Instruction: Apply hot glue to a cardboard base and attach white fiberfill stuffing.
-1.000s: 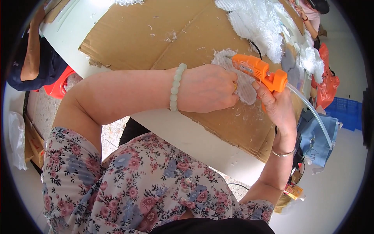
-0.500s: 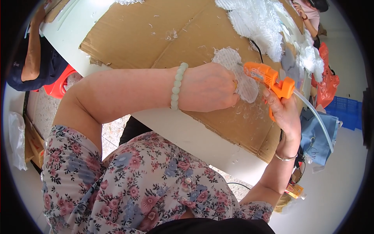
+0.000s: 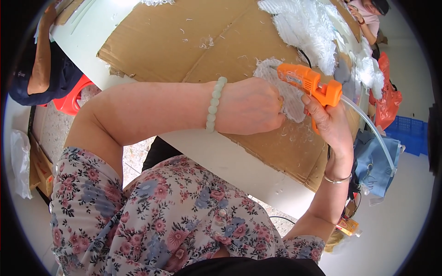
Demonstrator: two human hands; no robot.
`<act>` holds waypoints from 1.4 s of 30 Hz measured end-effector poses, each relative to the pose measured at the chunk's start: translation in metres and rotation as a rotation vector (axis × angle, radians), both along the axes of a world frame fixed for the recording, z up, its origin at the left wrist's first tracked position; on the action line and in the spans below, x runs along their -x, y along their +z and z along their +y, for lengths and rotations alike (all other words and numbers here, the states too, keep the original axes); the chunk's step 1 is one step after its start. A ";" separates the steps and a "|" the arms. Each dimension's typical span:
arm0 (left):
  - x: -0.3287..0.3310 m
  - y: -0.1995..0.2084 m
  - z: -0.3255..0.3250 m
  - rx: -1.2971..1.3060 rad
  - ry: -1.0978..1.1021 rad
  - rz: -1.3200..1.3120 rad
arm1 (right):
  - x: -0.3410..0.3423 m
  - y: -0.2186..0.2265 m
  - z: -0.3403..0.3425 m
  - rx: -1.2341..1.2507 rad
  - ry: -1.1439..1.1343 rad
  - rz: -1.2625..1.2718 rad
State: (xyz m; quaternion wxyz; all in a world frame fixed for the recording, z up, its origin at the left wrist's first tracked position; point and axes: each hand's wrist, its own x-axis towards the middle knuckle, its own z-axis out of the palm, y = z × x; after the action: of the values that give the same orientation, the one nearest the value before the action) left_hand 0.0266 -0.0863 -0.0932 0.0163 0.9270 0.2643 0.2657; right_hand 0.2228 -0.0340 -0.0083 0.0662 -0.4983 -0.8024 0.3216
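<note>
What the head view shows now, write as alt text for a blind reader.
A person's right hand holds an orange glue gun over a white patch, with the left hand at the patch's edge. Cardboard lies beneath on a white table, with fluffy white pieces beyond.

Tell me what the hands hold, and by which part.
Right hand: orange glue gun, by its handle. Left hand: at the white textured piece; fingertips hidden, hold cannot be told.
</note>
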 end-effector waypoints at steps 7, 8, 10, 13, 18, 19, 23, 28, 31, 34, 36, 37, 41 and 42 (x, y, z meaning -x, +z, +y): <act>-0.002 -0.001 0.001 -0.022 -0.005 -0.009 | 0.004 0.007 -0.002 -0.008 0.060 -0.028; -0.002 0.000 0.001 -0.015 0.002 0.000 | 0.004 0.006 -0.001 -0.008 0.057 -0.029; -0.004 0.000 0.001 -0.007 0.002 0.006 | 0.003 0.005 -0.001 -0.054 0.060 -0.016; -0.004 0.000 0.002 -0.023 0.009 0.008 | -0.002 0.011 -0.001 -0.032 0.008 -0.097; -0.007 -0.003 0.005 -0.001 0.019 0.024 | -0.035 0.018 -0.008 0.049 -0.199 0.215; -0.007 -0.003 0.005 -0.003 0.015 0.022 | -0.041 0.022 -0.010 0.076 -0.267 0.218; -0.009 -0.003 0.006 -0.017 0.003 0.001 | -0.064 0.003 -0.012 0.157 -0.361 0.314; -0.009 -0.002 0.006 -0.005 0.011 -0.001 | -0.070 -0.012 -0.013 0.215 -0.381 0.367; -0.009 -0.003 0.005 -0.029 0.019 -0.008 | -0.070 -0.008 -0.016 0.274 -0.381 0.347; -0.009 -0.002 0.005 -0.001 0.017 0.023 | -0.074 -0.006 -0.023 0.286 -0.379 0.335; -0.009 -0.003 0.006 -0.006 0.024 0.028 | -0.074 -0.009 -0.026 0.292 -0.370 0.349; -0.009 -0.003 0.006 -0.006 0.021 0.027 | -0.074 -0.010 -0.027 0.298 -0.357 0.364; -0.009 0.000 0.007 0.001 0.028 0.050 | -0.078 -0.001 -0.033 0.316 -0.325 0.324; -0.009 0.000 0.007 0.001 0.033 0.058 | -0.078 0.003 -0.036 0.270 -0.344 0.361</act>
State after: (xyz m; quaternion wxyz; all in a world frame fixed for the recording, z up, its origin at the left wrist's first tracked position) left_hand 0.0353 -0.0797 -0.0931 0.0046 0.9298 0.2801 0.2389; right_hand 0.3008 -0.0696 -0.0051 0.1947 -0.5663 -0.6312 0.4930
